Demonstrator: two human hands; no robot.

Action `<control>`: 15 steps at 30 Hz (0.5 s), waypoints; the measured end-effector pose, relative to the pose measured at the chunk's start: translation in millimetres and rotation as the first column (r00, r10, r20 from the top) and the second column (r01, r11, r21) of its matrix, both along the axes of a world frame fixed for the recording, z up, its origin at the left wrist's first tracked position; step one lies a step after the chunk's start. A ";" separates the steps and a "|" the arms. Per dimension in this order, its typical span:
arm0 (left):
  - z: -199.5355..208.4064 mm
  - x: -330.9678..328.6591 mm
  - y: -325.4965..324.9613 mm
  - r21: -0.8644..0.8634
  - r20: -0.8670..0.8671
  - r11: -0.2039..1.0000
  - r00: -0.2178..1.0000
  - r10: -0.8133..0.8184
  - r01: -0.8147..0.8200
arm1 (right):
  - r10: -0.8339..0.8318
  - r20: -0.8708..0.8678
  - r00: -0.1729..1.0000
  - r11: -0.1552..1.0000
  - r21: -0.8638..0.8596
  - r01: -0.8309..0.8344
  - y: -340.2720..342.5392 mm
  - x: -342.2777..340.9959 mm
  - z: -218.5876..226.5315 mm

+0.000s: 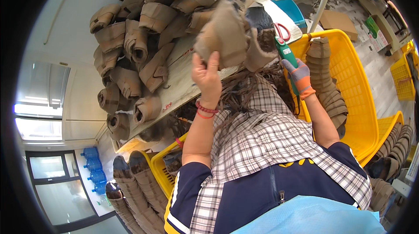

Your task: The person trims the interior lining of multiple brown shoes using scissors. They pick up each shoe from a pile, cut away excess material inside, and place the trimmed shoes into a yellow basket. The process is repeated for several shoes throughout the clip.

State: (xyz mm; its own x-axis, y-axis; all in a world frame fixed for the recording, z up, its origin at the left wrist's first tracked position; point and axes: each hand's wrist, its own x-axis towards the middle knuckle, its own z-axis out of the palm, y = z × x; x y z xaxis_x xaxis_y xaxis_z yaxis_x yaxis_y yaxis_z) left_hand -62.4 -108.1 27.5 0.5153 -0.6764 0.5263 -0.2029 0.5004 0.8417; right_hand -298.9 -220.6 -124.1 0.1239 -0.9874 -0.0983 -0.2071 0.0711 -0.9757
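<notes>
My bare left hand (206, 76), a red beaded bracelet at its wrist, grips the lower edge of a brown boot upper (224, 35). The piece is raised over the table and slightly blurred. My right hand (300, 76), in a grey and orange glove, is wrapped around a green handheld power tool (286, 52). The tool's working end is hard to make out. Between the hands sits another brown upper (258, 52) with dark fluffy lining. Red-handled scissors (283, 33) lie beside the tool's upper end. Brown strips of trimmings (235, 92) cover part of my checked apron.
A heap of brown uppers (131, 41) fills the left of the white table (183, 74). At right stands a yellow basket (355, 72) with stacked uppers (327, 90). A blue bin (290, 11) is beyond the table; more stacked uppers (142, 181) stand lower left.
</notes>
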 end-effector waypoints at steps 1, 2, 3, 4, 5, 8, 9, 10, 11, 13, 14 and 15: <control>6.6 5.7 5.4 -0.044 -0.084 0.998 0.996 0.042 -0.046 | 0.001 0.027 1.000 0.999 0.033 -0.002 1.3 5.3 1.9; 12.7 13.6 11.1 -0.085 -0.168 0.992 0.982 0.081 -0.096 | 0.001 0.053 0.999 0.998 0.066 -0.004 3.2 11.9 4.7; 17.9 22.6 18.6 -0.122 -0.256 0.981 0.960 0.113 -0.148 | -0.001 0.076 0.997 0.995 0.098 -0.006 5.7 15.8 6.7; 23.0 35.1 28.4 -0.119 -0.350 0.979 0.930 0.112 -0.163 | -0.006 -0.036 0.999 1.000 0.000 0.006 6.2 19.1 4.1; 25.8 50.9 37.3 -0.112 -0.455 0.983 0.887 0.079 -0.145 | -0.021 -0.146 0.989 0.995 -0.101 0.006 6.6 21.8 -0.6; 28.6 104.9 75.6 -0.292 -0.702 0.954 0.663 -0.259 0.063 | 0.047 -0.112 0.993 0.993 -0.107 -0.059 13.1 32.4 -1.5; 28.2 119.9 87.1 -0.401 -0.731 0.905 0.546 -0.409 0.141 | 0.087 -0.041 0.995 0.994 -0.063 -0.089 16.1 37.1 1.5; 30.0 129.0 96.2 -0.438 -0.737 0.882 0.491 -0.464 0.176 | 0.131 0.030 0.991 0.991 -0.011 -0.131 20.7 41.5 8.1; 32.1 136.7 104.6 -0.476 -0.738 0.854 0.432 -0.518 0.211 | 0.170 0.102 0.980 0.984 0.039 -0.174 26.6 44.5 16.3; 29.2 154.2 116.4 -0.546 -0.715 0.800 0.359 -0.600 0.250 | 0.258 0.149 0.954 0.962 0.045 -0.268 31.1 51.1 19.1; 28.0 161.3 124.1 -0.537 -0.738 0.809 0.333 -0.587 0.237 | 0.314 0.097 0.944 0.948 0.028 -0.318 34.8 56.0 21.0; 34.0 161.0 126.6 -0.529 -0.761 0.817 0.295 -0.577 0.231 | 0.357 0.041 0.933 0.934 0.015 -0.358 40.0 58.4 23.1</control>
